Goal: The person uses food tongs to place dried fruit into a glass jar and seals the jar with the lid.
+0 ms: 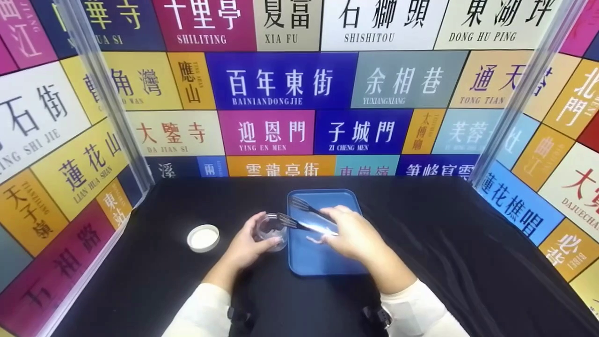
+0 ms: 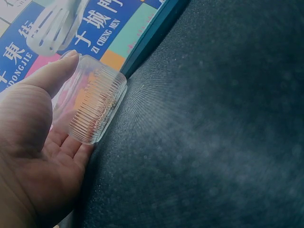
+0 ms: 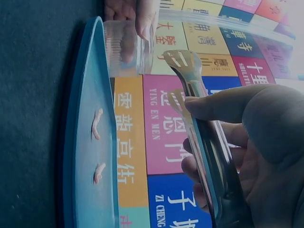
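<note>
My left hand (image 1: 250, 243) holds a clear ribbed plastic jar (image 1: 273, 231), its thumb on the near side and its fingers round the other. The jar stands on the black cloth at the blue tray's left edge; whether anything lies inside cannot be told. In my right hand (image 1: 353, 234) is a pair of metal tongs (image 3: 209, 142) with slotted tips, gripped between thumb and fingers. Those tips are spread apart above the blue tray (image 1: 299, 264), pointing toward the jar. Two small pale pink curled pieces, one (image 3: 97, 124) nearer the jar and another (image 3: 99, 173), lie on the tray.
A round white lid (image 1: 203, 238) lies on the black cloth (image 1: 140, 262) left of the jar. Colourful sign-covered panels (image 1: 281, 79) enclose the back and sides, with clear upright posts (image 1: 507, 93) at the corners.
</note>
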Tool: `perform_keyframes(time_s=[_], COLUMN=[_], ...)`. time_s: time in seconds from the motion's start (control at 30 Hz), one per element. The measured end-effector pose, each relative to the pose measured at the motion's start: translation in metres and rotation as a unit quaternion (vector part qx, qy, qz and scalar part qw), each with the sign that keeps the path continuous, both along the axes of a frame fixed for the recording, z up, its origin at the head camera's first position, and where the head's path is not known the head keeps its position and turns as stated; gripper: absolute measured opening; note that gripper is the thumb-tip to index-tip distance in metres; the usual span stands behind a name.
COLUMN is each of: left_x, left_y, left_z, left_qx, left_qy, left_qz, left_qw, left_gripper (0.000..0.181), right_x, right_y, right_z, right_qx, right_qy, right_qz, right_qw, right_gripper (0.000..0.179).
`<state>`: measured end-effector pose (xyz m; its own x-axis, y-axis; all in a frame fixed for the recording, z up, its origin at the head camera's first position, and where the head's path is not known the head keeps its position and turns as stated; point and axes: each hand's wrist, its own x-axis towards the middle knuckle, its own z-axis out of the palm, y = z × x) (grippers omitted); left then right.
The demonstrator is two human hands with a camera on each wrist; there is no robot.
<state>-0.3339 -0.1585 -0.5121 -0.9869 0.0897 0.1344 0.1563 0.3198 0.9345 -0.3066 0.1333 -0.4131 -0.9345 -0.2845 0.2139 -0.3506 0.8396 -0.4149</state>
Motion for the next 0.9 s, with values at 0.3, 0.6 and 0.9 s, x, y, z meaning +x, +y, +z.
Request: perform_keyframes(time_s=[0.3,0.6,0.9], left_x=[-0.001,-0.002,-0.001], left_y=[0.0,0.001,0.0], left_z=[0.0,0.0,-0.001], left_qx=[0.001,0.006,0.006], left_qy=[0.004,0.005,0.008], left_qz=[0.004,0.001,0.0], left_qw=[1.0,1.0,0.9999], left_gripper=[0.087,0.089,0.088], right_x=[-0.012,-0.023,-0.03], right_y=[0.017,0.032,0.051], right_z=[-0.003,-0.008,-0.011], right_qx=[0.01,0.026,0.036], right_qy=[-0.035,-0.071,-0.098], right_qz=[-0.008,0.007,0.027], right_qw=[0.9993,0.9971,0.9942], right_gripper=[0.063,0.063,0.058])
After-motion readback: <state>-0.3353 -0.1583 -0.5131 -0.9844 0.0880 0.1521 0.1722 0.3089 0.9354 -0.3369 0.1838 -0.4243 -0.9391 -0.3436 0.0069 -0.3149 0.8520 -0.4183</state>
